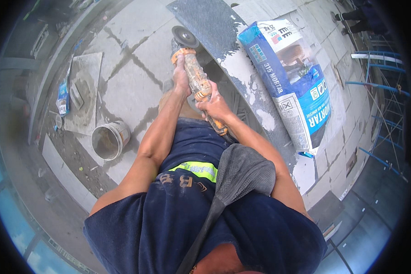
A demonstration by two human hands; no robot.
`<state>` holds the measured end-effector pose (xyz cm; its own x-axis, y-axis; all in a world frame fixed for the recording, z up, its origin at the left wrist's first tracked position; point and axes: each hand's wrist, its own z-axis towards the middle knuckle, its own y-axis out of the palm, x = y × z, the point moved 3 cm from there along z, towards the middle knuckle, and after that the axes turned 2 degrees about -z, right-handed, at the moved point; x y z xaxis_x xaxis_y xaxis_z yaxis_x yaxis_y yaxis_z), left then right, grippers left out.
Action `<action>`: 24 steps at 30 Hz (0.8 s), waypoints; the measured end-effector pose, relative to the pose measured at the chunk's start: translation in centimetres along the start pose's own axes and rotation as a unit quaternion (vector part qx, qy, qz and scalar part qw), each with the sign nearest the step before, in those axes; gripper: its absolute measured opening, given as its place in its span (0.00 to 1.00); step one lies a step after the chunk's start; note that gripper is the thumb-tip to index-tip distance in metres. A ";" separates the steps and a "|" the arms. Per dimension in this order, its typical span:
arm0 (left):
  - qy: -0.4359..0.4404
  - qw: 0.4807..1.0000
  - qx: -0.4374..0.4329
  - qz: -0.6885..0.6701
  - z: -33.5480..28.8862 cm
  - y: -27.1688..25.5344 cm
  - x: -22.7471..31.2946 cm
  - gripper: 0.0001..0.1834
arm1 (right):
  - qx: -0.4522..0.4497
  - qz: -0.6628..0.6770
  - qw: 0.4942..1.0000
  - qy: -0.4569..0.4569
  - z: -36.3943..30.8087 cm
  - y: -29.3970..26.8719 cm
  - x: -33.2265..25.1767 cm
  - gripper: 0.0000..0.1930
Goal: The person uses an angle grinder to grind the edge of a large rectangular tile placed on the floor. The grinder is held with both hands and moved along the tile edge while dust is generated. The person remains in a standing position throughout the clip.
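Grinder (194,68) is pointing away from us, disc (185,36) foremost; our left hand (181,78) is gripping its front, and our right hand (216,105) is gripping its rear. Right of the grinder a dark slab (210,20) is lying, with a blue-and-white bag (290,89) farther right; left of it, a bucket (123,131) is sitting.

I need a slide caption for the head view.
Left hand and right hand grip a grinder; a large bag lies at right.
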<state>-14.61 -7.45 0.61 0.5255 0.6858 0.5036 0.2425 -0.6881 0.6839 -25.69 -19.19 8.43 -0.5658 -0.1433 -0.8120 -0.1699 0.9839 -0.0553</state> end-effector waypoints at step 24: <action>0.007 1.000 0.010 0.006 -1.0 0.8 -0.2 0.30 | -0.010 0.017 1.000 0.000 -1.0 -0.3 -0.4 0.48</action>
<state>-15.39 -7.86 1.58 0.5173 0.6801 0.5194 0.2529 -0.7013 0.6664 -26.24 -19.57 9.37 -0.5719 -0.1103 -0.8128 -0.1665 0.9859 -0.0167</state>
